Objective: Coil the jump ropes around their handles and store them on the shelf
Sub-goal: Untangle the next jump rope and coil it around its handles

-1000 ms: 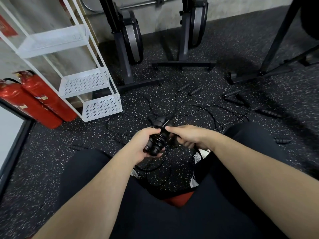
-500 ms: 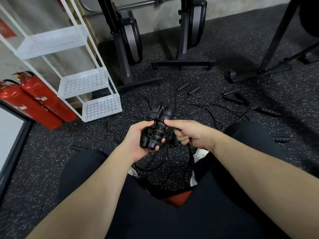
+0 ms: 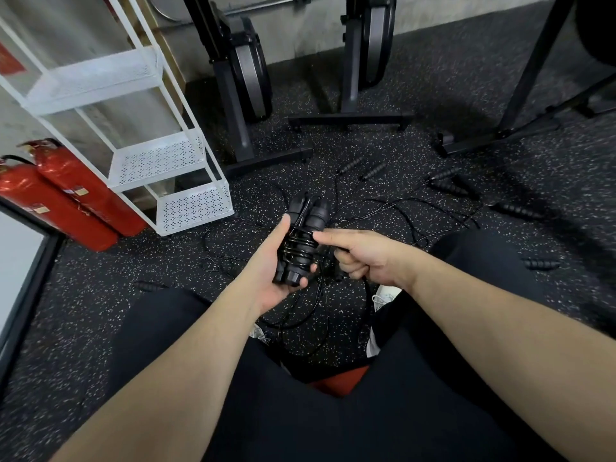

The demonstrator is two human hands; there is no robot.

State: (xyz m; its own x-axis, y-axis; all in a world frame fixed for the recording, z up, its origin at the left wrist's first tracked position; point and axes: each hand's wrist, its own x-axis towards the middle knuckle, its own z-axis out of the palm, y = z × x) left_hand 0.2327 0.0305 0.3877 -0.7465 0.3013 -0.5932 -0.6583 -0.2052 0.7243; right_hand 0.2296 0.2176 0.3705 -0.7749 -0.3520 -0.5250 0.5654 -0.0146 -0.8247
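**Rope half-wound on paired handles**

The white shelf (image 3: pixel 160 158) stands at your left on the speckled floor (image 3: pixel 366 155), where loose jump ropes (image 3: pixel 400 211) lie tangled ahead. Your left hand (image 3: pixel 270 278) grips the paired handles (image 3: pixel 301 241), cord coiled around their middle. Your right hand (image 3: pixel 360 258) has its fingers (image 3: pixel 328 235) curled on the trailing cord (image 3: pixel 366 288) just beside them.

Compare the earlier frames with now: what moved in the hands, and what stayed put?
The left hand raised the paired handles up and away from the body, keeping its grip. The right hand followed, index finger now extended to the coils, cord still in its grip. The loose ropes on the floor, white shelf and fire extinguishers are unchanged.
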